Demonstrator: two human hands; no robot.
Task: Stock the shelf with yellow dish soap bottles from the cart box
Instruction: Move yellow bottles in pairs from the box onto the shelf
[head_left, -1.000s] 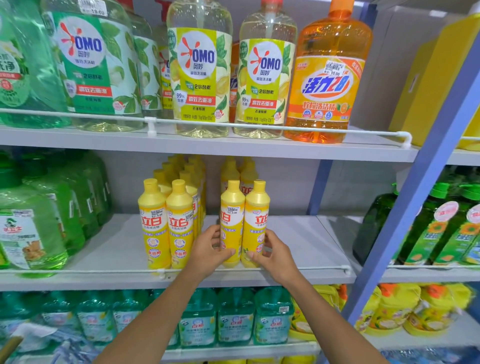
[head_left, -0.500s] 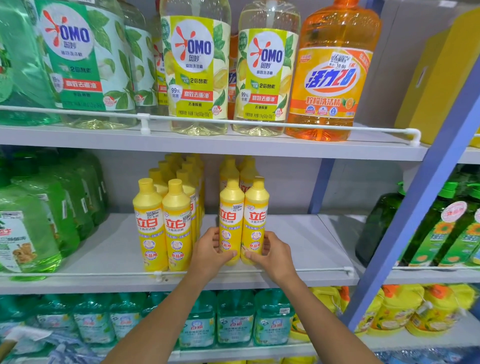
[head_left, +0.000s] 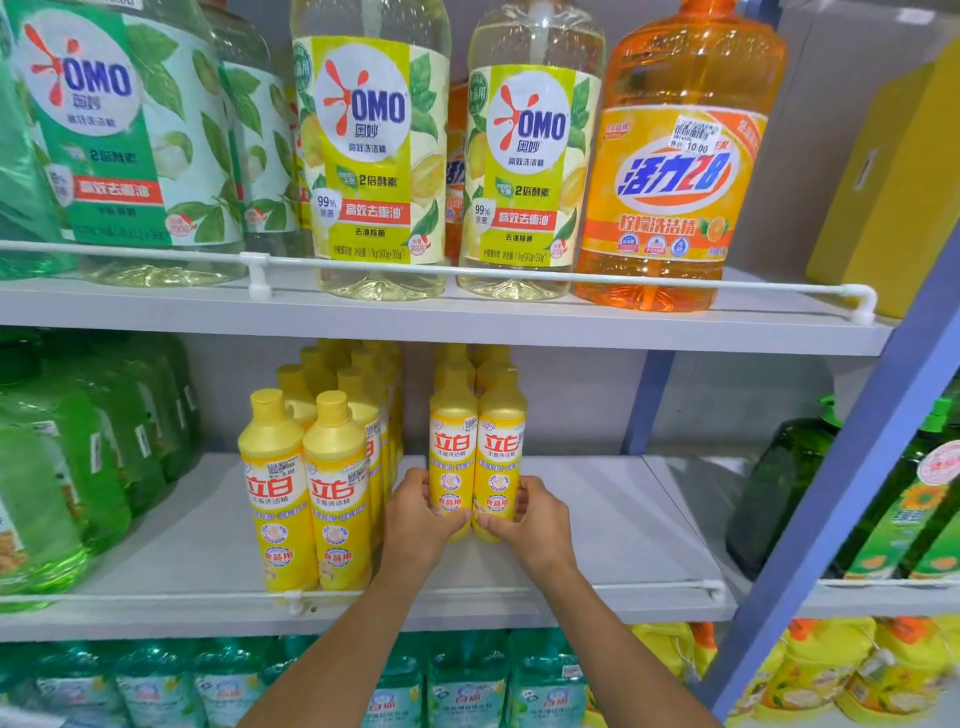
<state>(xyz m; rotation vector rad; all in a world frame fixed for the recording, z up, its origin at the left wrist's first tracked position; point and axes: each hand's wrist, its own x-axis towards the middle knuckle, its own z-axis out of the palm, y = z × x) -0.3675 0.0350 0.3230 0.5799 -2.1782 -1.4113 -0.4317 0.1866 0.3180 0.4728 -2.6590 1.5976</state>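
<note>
Two yellow dish soap bottles stand side by side on the grey middle shelf (head_left: 613, 525). My left hand (head_left: 418, 519) grips the left bottle (head_left: 452, 441) low down, and my right hand (head_left: 524, 525) grips the right bottle (head_left: 501, 441) the same way. More yellow bottles stand in a row behind them. To the left, another double row of yellow bottles (head_left: 306, 488) reaches the front rail (head_left: 519, 587). The cart box is out of view.
Large OMO bottles (head_left: 371, 156) and an orange bottle (head_left: 675, 171) fill the upper shelf. Green bottles (head_left: 78, 467) crowd the middle shelf's left end. A blue upright post (head_left: 852, 493) borders the right side, with dark green bottles beyond. Teal bottles stand below.
Both hands have pushed the pair of yellow bottles further back on the shelf, away from the front rail. The camera has moved closer.
</note>
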